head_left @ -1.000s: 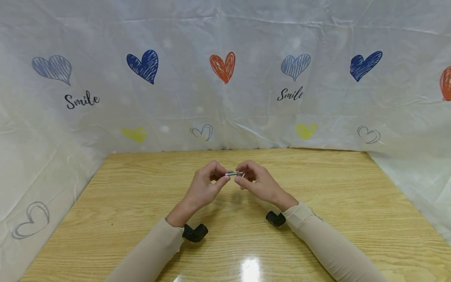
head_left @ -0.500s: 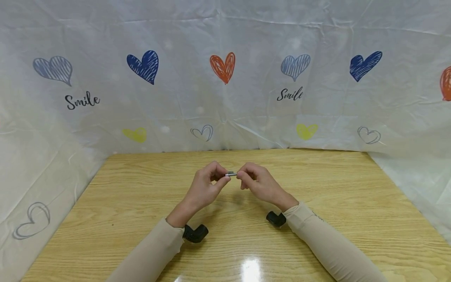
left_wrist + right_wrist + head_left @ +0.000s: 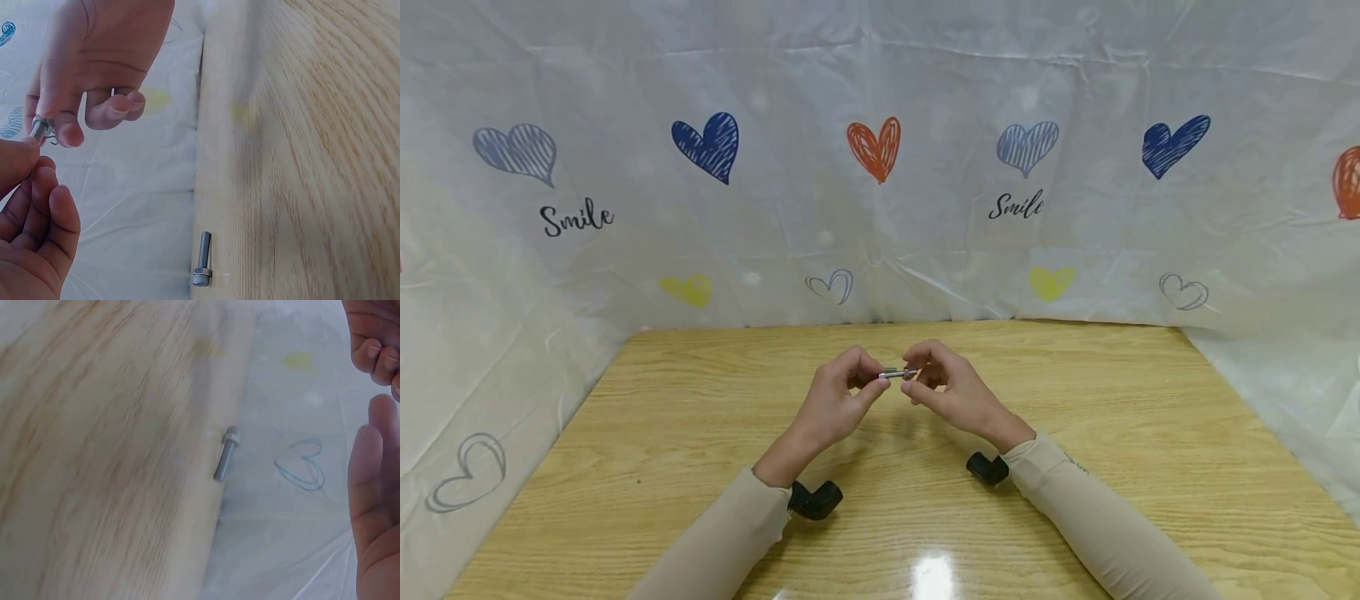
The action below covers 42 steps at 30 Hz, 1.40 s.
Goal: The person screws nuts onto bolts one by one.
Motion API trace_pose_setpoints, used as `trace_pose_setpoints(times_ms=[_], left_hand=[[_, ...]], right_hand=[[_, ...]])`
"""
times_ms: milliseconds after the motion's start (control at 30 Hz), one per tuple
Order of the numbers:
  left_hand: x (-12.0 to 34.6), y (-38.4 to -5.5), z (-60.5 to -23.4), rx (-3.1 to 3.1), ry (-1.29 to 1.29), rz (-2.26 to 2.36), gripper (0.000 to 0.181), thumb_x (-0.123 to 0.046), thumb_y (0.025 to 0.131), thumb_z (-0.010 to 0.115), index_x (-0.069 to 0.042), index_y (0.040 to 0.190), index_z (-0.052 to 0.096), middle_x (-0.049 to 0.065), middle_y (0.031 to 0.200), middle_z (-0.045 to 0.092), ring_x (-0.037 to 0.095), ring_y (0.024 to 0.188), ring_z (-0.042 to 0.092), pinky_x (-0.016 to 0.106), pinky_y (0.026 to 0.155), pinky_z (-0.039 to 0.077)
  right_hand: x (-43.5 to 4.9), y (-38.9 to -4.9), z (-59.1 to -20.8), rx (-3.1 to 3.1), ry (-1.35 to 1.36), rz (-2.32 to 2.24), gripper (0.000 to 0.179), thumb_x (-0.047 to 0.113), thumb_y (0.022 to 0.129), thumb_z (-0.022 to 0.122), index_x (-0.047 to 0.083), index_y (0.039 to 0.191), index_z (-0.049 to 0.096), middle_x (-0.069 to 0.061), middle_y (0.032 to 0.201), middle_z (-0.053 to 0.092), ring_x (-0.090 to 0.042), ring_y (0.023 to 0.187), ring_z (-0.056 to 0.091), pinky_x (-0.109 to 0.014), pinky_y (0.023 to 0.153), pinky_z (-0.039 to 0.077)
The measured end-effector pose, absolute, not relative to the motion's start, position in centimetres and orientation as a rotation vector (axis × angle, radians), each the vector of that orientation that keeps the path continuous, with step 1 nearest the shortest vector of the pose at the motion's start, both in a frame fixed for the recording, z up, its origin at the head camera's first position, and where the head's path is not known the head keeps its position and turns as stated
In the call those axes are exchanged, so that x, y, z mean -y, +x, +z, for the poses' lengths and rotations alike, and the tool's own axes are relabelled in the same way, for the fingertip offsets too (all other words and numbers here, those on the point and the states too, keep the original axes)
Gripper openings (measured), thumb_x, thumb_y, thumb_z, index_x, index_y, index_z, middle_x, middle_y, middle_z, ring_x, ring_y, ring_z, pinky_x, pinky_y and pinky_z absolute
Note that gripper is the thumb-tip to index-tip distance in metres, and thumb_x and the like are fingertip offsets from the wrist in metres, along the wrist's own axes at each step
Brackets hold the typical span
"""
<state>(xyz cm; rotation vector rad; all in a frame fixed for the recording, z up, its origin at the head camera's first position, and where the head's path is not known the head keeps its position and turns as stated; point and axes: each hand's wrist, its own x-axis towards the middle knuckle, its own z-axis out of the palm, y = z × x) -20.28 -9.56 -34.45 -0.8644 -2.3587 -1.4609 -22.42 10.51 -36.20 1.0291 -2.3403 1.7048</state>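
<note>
Left hand (image 3: 842,396) has a bolt (image 3: 895,375) pinched firmly between thumb and forefinger, the silver shaft level above the worktop (image 3: 685,492), its other fingers folded in! On the right, the right hand (image 3: 953,392) curls thumb and forefinger about the nut (image 3: 42,122) at the bolt's right end, tips a little parted, remaining fingers loosely bent; how tight that grip is, I can't tell. The two hands meet at the bolt, nearly touching. Just beyond them on the worktop lies a second bolt (image 3: 204,256), head to the left, with a nut up by the head. Nearer in, a beige sleeve (image 3: 722,533) and a black wrist camera (image 3: 815,500) on the left arm, and at the far side a white sheet (image 3: 782,208) printed with hearts.
</note>
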Motion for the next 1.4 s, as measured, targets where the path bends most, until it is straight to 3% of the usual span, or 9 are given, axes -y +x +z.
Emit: trace_pose_setpoints(times_ms=[233,367,533,600,733,967,1133,1300,1400], left_hand=[[9.5,-20.3,-34.7,2.357,-0.867,-1.458,0.005,0.005,0.090,0.062,0.003,0.092,0.058,0.015,0.086,0.064,0.026,0.069,0.059,0.034,0.064,0.050],[9.5,-20.3,-34.6,2.353,-0.875,-1.453,0.005,0.005,0.089,0.062,0.003,0.092,0.058,0.015,0.085,0.064,0.026,0.068,0.059,0.031,0.064,0.050],[9.5,-20.4,-34.4,2.349,-0.866,-1.462,0.005,0.006,0.089,0.063,0.004,0.091,0.058,0.016,0.085,0.065,0.027,0.068,0.059,0.030,0.063,0.049],[9.5,-20.3,-34.4,2.355,-0.864,-1.464,0.005,0.006,0.089,0.062,0.004,0.091,0.058,0.016,0.085,0.064,0.027,0.068,0.058,0.028,0.063,0.048],[9.5,-20.3,-34.4,2.367,-0.865,-1.466,0.006,0.008,0.089,0.061,0.004,0.091,0.057,0.016,0.087,0.063,0.027,0.066,0.055,0.028,0.061,0.047],[9.5,-20.4,-34.6,2.355,-0.864,-1.470,0.005,0.006,0.089,0.062,0.003,0.091,0.058,0.015,0.084,0.063,0.026,0.068,0.057,0.036,0.064,0.049],[9.4,-20.3,-34.6,2.347,-0.860,-1.468,0.005,0.006,0.089,0.062,0.003,0.091,0.059,0.016,0.084,0.063,0.027,0.070,0.059,0.038,0.065,0.051],[9.4,-20.2,-34.5,2.350,-0.854,-1.480,0.005,0.006,0.089,0.062,0.004,0.092,0.059,0.016,0.085,0.064,0.027,0.069,0.058,0.040,0.065,0.050],[9.4,-20.2,-34.5,2.356,-0.852,-1.481,0.005,0.006,0.089,0.062,0.003,0.092,0.059,0.015,0.086,0.063,0.027,0.068,0.056,0.039,0.064,0.049]], right_hand=[[-10.6,-23.0,-37.0,2.338,1.057,1.672,0.007,0.003,0.096,0.056,0.000,0.102,0.060,-0.013,0.090,0.060,-0.033,0.070,0.062,-0.036,0.065,0.053],[-10.7,-24.0,-38.2,2.398,1.021,1.595,0.017,0.014,0.101,0.048,0.011,0.094,0.063,-0.010,0.083,0.059,-0.028,0.070,0.061,-0.033,0.061,0.049],[-10.9,-24.7,-39.0,2.421,0.997,1.633,0.015,0.025,0.102,0.048,0.016,0.101,0.061,-0.008,0.083,0.060,-0.026,0.070,0.061,-0.035,0.061,0.050],[-10.9,-24.7,-39.0,2.408,0.998,1.660,0.012,0.025,0.099,0.055,0.017,0.107,0.059,-0.008,0.089,0.061,-0.026,0.072,0.062,-0.036,0.064,0.051],[-10.8,-24.4,-38.8,2.373,1.022,1.672,0.025,0.014,0.092,0.065,0.013,0.115,0.055,-0.010,0.103,0.060,-0.022,0.074,0.064,-0.035,0.068,0.052],[-10.3,-22.8,-37.0,2.365,1.047,1.652,0.005,0.003,0.096,0.055,0.003,0.101,0.058,-0.013,0.089,0.059,-0.032,0.070,0.062,-0.033,0.064,0.052],[-10.6,-23.9,-38.2,2.432,1.004,1.571,0.017,0.016,0.101,0.049,0.013,0.089,0.062,-0.013,0.084,0.058,-0.027,0.070,0.060,-0.031,0.060,0.048],[-10.8,-24.5,-38.9,2.440,0.992,1.642,0.010,0.022,0.099,0.054,0.014,0.101,0.060,-0.009,0.088,0.061,-0.028,0.072,0.061,-0.031,0.061,0.049],[-10.8,-24.5,-39.0,2.405,1.002,1.702,0.019,0.019,0.095,0.062,0.012,0.112,0.056,-0.007,0.096,0.061,-0.027,0.073,0.063,-0.033,0.063,0.050]])
